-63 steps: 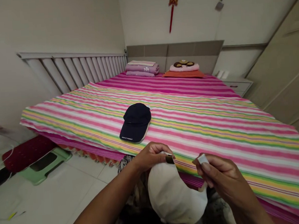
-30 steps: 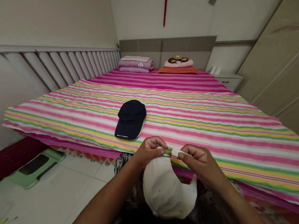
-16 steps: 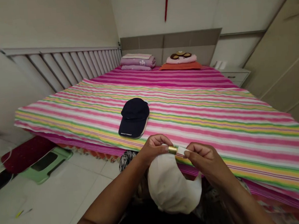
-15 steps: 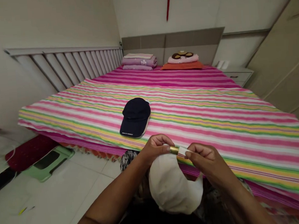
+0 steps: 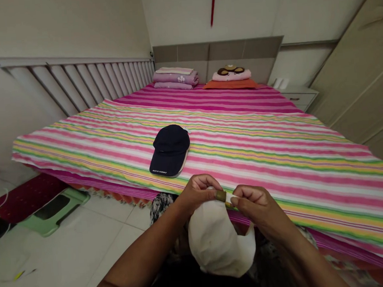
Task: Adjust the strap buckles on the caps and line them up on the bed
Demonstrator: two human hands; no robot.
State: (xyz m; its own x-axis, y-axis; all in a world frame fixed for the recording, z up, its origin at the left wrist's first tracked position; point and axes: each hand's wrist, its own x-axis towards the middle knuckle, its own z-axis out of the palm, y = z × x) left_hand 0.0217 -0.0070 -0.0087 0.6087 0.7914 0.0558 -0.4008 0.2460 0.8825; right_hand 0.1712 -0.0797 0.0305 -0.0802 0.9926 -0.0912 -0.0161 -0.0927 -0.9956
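A cream baseball cap rests low in front of me, its back opening facing up and right. My left hand pinches the cap's edge beside a brass-coloured buckle. Between thumb and fingers, my right hand grips the white strap that runs into the buckle. Both hands are closed, a short distance apart. Beyond them, a dark navy cap lies on the striped bed sheet, its brim with white lettering pointing toward me.
Folded purple bedding and a pink pillow on an orange one sit near the headboard. At left, a green stool stands on the tiled floor. A white bedside cabinet is at the far right.
My right hand has come slightly closer to my left, and less white strap shows between the buckle and my fingers. The whole view has shifted a little.
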